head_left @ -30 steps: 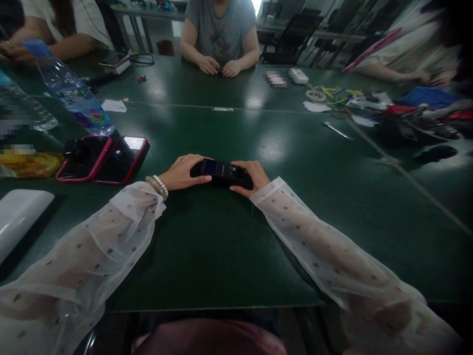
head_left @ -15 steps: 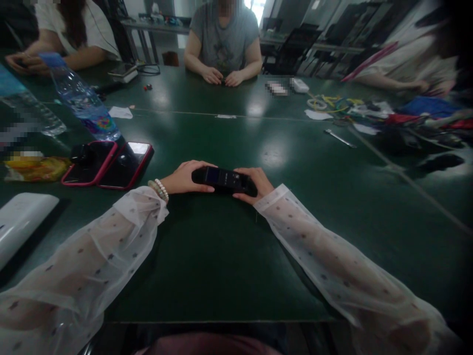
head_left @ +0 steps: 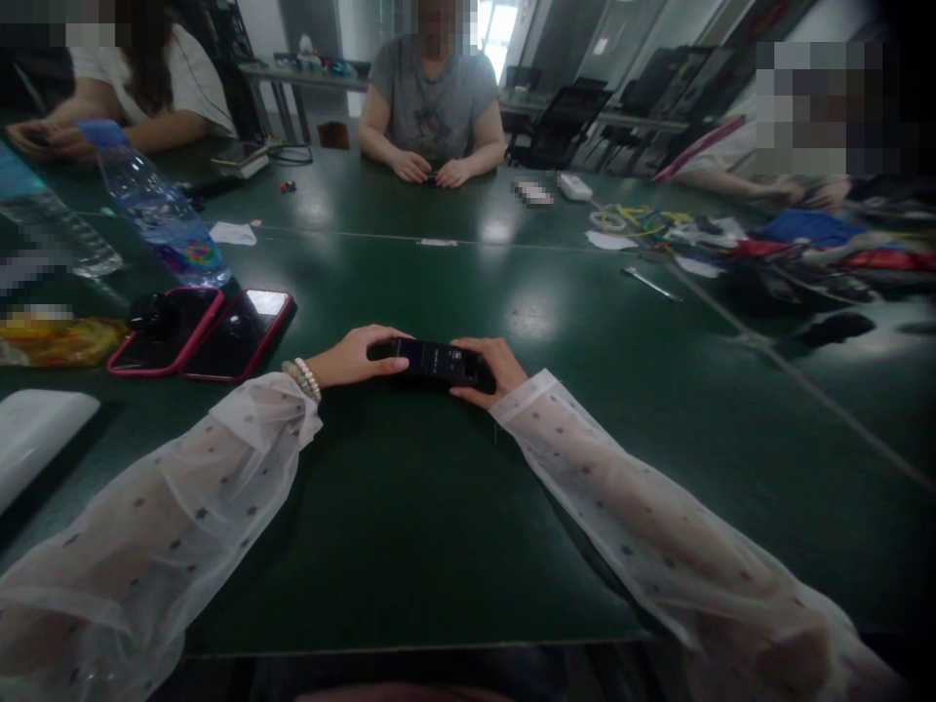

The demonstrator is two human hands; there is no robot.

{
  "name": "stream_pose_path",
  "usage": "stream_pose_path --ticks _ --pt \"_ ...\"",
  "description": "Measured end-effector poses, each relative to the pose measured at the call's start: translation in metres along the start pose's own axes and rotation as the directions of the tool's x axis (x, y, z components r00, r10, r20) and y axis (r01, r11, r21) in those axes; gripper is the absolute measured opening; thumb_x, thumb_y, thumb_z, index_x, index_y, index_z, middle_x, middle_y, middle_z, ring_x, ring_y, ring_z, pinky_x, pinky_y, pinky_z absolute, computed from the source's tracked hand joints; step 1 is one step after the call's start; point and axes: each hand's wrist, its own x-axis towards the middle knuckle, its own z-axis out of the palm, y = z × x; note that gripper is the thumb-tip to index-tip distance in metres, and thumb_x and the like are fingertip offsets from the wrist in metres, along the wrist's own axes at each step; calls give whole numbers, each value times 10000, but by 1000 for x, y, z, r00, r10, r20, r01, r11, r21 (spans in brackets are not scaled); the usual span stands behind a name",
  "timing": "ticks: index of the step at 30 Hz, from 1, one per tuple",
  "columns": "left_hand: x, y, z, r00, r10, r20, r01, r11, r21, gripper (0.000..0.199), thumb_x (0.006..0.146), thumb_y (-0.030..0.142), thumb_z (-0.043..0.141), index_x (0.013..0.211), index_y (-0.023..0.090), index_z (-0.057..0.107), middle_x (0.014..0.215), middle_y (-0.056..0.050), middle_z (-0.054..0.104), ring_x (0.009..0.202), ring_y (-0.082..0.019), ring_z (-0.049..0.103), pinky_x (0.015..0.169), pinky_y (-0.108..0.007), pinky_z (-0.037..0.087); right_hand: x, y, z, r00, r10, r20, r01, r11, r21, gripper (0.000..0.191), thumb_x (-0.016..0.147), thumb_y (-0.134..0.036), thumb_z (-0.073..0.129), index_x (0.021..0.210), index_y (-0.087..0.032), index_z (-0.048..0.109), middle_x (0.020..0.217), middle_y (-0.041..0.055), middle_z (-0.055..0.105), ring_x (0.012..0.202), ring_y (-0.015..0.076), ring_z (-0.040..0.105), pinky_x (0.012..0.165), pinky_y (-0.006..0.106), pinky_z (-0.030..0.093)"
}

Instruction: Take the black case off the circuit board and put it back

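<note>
A black handheld device (head_left: 439,363) with a small dark screen and pale markings lies lengthwise between my hands, at the middle of the green table (head_left: 409,526). My left hand (head_left: 358,356) is closed round its left end, thumb along the near side. Round its right end, my right hand (head_left: 491,370) is closed with thumb and fingers on opposite sides. The exact kind of device cannot be made out. Its underside and both ends are partly hidden by my fingers.
Two red-edged phones (head_left: 238,336), a plastic water bottle (head_left: 161,214), a yellow packet (head_left: 58,339) and a white object (head_left: 44,434) lie to the left. Cables and cloth (head_left: 804,239) are heaped at right, near a wrench (head_left: 650,284). Other people sit across the table.
The view has shifted slightly, so most things appear a little further left, and nearer ones lower. Both hands keep their hold on the black device.
</note>
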Motion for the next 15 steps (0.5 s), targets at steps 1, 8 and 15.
stream_pose_path --ticks 1,8,15 --pt "0 0 0 1000 0 -4 0 1000 5 659 798 716 568 1236 226 620 1255 -124 640 1149 -293 602 1003 -490 460 0 1 1 1000 10 6 -10 1000 -4 619 764 -355 752 1311 -320 463 1272 64 622 1138 311 569 967 553 494" --pt "-1 -1 0 1000 -2 -12 2 1000 19 660 811 734 536 1224 226 620 1236 -122 646 1140 -289 601 993 -496 465 2 3 4 1000 28 1 -28 1000 7 619 763 -361 750 1312 -334 465 1276 56 625 1121 313 575 953 555 507" --pt "-1 0 -2 999 -16 29 16 1000 15 700 730 709 648 1264 260 599 1279 -126 618 1183 -325 566 999 -536 439 0 4 3 1000 9 -12 -9 1000 25 605 772 -357 744 1308 -321 466 1264 62 635 1111 308 583 934 534 515"
